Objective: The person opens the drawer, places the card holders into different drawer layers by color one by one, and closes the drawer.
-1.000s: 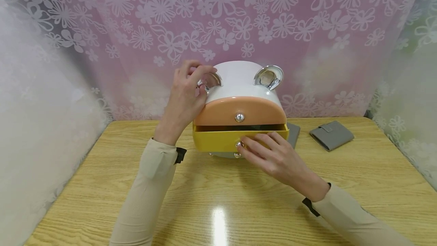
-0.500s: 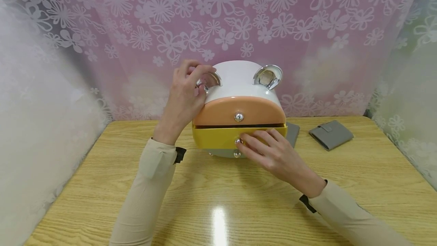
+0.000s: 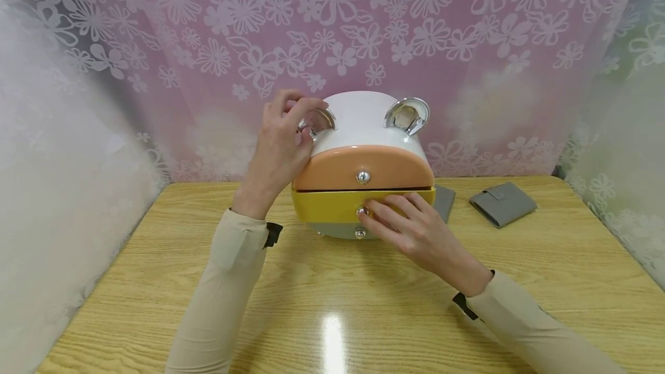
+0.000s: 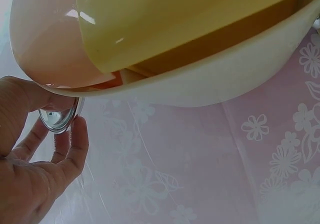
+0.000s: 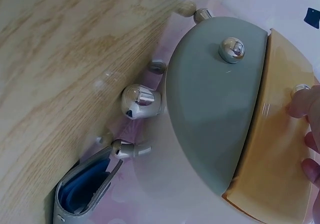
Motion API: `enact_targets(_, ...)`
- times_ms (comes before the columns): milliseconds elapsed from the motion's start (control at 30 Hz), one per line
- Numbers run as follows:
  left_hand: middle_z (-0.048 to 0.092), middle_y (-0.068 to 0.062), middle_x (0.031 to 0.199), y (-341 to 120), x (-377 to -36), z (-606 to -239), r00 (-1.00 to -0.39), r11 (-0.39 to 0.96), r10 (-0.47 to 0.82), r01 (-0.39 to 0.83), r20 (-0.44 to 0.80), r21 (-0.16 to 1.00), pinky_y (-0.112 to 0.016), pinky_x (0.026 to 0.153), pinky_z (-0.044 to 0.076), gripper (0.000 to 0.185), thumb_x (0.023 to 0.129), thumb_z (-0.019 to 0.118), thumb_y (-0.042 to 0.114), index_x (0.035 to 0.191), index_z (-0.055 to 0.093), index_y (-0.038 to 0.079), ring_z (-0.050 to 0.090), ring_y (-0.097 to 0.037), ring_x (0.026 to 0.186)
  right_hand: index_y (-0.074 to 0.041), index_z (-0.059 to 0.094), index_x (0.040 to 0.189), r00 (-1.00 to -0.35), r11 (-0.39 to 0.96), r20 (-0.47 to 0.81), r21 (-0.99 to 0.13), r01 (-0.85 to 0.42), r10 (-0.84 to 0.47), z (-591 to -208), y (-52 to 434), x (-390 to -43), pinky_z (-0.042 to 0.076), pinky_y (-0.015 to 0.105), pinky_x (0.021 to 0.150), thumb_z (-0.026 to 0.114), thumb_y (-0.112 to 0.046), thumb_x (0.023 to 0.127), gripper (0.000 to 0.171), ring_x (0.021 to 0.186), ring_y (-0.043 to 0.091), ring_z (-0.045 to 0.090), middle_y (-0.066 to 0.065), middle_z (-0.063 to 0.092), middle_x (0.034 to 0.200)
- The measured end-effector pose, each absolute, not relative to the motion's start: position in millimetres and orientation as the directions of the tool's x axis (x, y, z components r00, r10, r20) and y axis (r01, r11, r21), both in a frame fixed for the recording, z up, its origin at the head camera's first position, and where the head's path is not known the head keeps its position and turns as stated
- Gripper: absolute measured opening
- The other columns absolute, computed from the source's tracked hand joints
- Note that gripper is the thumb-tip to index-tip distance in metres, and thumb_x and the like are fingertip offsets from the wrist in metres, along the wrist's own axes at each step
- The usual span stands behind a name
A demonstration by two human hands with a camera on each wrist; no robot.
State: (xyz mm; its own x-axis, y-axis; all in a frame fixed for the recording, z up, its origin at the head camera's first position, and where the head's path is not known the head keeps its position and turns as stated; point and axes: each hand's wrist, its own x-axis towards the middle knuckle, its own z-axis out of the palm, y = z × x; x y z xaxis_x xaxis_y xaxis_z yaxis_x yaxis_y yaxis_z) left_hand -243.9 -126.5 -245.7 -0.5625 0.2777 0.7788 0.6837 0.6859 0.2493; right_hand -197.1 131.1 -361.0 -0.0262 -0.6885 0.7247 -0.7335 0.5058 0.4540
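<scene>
A white bear-shaped drawer box (image 3: 363,117) stands at the back of the wooden table (image 3: 332,305). It has an orange top drawer (image 3: 363,166), a yellow middle drawer (image 3: 324,205) and a grey bottom drawer (image 5: 215,109). My left hand (image 3: 283,140) grips the box's left silver ear (image 4: 59,120), fingers curled round it. My right hand (image 3: 402,221) lies with straight fingers (image 5: 302,101) against the yellow drawer front, beside its silver knob. The yellow drawer sits flush with the orange one.
A grey wallet (image 3: 503,204) lies on the table to the right of the box. Another grey pouch (image 5: 85,189) sits against the box's right side. Flowered lace curtains close in the back and both sides.
The yellow drawer has slid back into the box under my right hand; the dark gap above it has closed. My left hand has kept its hold on the ear.
</scene>
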Motion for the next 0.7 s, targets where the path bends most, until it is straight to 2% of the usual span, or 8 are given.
enact_targets(467,0.055,-0.016,0.122,-127.0,-245.1,-246.9,-0.557,0.684,0.277,0.687,0.783,0.247,-0.046,0.096,0.038,0.041,0.087,0.059,-0.011,0.12,0.069,0.012,0.056,-0.034,0.105,-0.013,0.074,0.12,-0.007,0.5,0.735,0.453,-0.738,-0.678,-361.4,131.2,-202.2,0.052,0.041,0.08,0.053,-0.006,0.103,0.028,0.1,0.027,0.067,0.005,0.074,0.116)
enact_targets(700,0.055,-0.016,0.122,-126.8,-244.6,-247.0,-0.559,0.684,0.274,0.685,0.783,0.25,-0.046,0.097,0.038,0.041,0.086,0.059,-0.011,0.12,0.069,0.012,0.055,-0.034,0.107,-0.013,0.074,0.121,0.0,0.502,0.738,0.459,-0.733,-0.675,-361.1,130.8,-203.4,0.051,0.04,0.078,0.053,-0.008,0.104,0.028,0.099,0.027,0.066,0.005,0.073,0.116)
